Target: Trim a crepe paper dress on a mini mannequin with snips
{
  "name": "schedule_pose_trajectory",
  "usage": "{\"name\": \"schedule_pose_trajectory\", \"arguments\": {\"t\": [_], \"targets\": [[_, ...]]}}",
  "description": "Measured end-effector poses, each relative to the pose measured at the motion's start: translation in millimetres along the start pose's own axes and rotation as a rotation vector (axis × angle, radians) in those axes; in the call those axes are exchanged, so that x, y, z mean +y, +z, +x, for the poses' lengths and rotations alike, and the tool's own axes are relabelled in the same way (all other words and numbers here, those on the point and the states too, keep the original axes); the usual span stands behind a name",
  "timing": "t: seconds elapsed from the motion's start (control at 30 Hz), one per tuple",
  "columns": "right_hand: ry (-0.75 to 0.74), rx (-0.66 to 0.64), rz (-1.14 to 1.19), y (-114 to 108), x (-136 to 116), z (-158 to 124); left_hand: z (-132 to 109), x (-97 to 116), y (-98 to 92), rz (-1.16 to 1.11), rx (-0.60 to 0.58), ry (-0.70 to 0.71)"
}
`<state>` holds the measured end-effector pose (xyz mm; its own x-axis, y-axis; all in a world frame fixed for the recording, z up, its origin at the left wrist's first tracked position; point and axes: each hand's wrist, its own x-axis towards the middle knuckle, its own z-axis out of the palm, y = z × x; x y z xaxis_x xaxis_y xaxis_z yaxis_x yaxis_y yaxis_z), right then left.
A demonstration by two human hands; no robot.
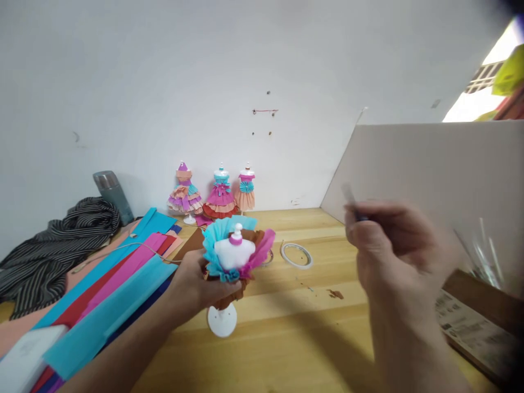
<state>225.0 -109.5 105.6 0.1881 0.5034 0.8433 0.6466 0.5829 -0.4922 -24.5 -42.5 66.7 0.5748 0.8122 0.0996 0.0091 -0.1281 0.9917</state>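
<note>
My left hand (192,281) is wrapped round the waist of a small white dress form (233,252). Turquoise, pink and brown crepe-paper ruffles surround its shoulders, and a pink band circles its neck. Below my fingers shows its round white base (222,321), tilted toward me. To the right, my right hand (393,245) is raised in the air, thumb and forefinger pinched on a thin, blurred object (349,194) with a pale tip and a dark part at the fingers. Its kind is unclear. The two hands are well apart.
Three dressed mini forms (221,191) stand by the wall. Crepe-paper sheets (123,273), a striped cloth (73,240) and a flask (112,191) lie or stand left. A tape roll (297,255) and brown scraps (335,294) lie mid-table; a grey panel (429,174) rises right.
</note>
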Motion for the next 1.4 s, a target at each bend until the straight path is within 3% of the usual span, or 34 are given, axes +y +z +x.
{"name": "schedule_pose_trajectory", "arguments": {"t": [0.07, 0.1, 0.13, 0.2, 0.3, 0.4, 0.53, 0.6, 0.73, 0.8, 0.87, 1.0, 1.07, 1.1, 1.17, 1.2, 1.27, 1.33, 1.4], "targets": [[0.024, -0.382, -0.055, -14.0, 16.1, 3.9, 3.7, -1.2, -2.4, 0.007, 0.096, -0.01], [0.015, -0.674, -0.138, -20.3, 23.3, 5.6, 5.2, -1.8, -3.7, -0.005, 0.14, -0.001], [0.022, -0.782, -0.233, -25.4, 28.7, 7.1, 6.5, -2.2, -4.8, -0.025, 0.171, 0.016], [0.006, -0.833, -0.333, -31.2, 32.4, 9.5, 8.0, -2.9, -5.9, -0.062, 0.185, 0.037], [-0.035, -0.841, -0.212, -28.3, 20.9, 12.7, 8.6, -3.7, -4.7, -0.048, 0.203, 0.035], [0.02, -1.086, -0.107, -11.6, 5.9, 13.9, 10.1, -6.5, -2.3, -0.027, 0.216, 0.053], [0.113, -1.472, -0.065, 29.9, 4.8, 3.4, 15.8, -14.5, -3.9, -0.08, 0.197, 0.086], [0.112, -1.532, -0.079, 54.4, 7.7, -7.7, 19.4, -18.5, -7.7, -0.088, 0.185, 0.122], [0.095, -1.339, -0.162, 94.9, 7.5, -32.1, 25.4, -22.6, -18.4, -0.116, 0.156, 0.185], [0.127, -1.249, -0.212, 106.3, 6.6, -41.0, 27.2, -23.6, -23.4, -0.176, 0.12, 0.205], [0.105, -1.245, -0.192, 109.9, 8.5, -44.8, 28.2, -24.4, -27.7, -0.229, 0.079, 0.223], [-0.019, -1.382, -0.055, 93.8, 22.6, -33.8, 27.3, -24.3, -32.8, -0.246, 0.055, 0.238], [0.047, -1.383, 0.056, 79.3, 30.5, -22.6, 25.1, -22.3, -32.5, -0.186, 0.059, 0.231], [0.113, -1.312, 0.138, 72.5, 33.1, -17.3, 23.4, -20.9, -31.5, -0.132, 0.048, 0.221], [0.303, -1.032, 0.344, 62.3, 34.2, -9.6, 19.3, -17.3, -27.9, 0.02, 0.008, 0.233], [0.394, -0.877, 0.436, 59.2, 32.7, -7.5, 17.0, -15.3, -25.6, 0.115, -0.006, 0.285], [0.539, -0.654, 0.578, 55.6, 26.6, -5.9, 12.7, -11.6, -21.2, 0.334, 0.033, 0.538], [0.605, -0.588, 0.665, 52.0, 17.9, -5.8, 9.2, -8.8, -17.6, 0.534, 0.086, 0.822], [0.586, -0.561, 0.686, 44.9, 8.4, -5.4, 6.5, -7.4, -14.8, 0.669, 0.106, 1.002]]}}
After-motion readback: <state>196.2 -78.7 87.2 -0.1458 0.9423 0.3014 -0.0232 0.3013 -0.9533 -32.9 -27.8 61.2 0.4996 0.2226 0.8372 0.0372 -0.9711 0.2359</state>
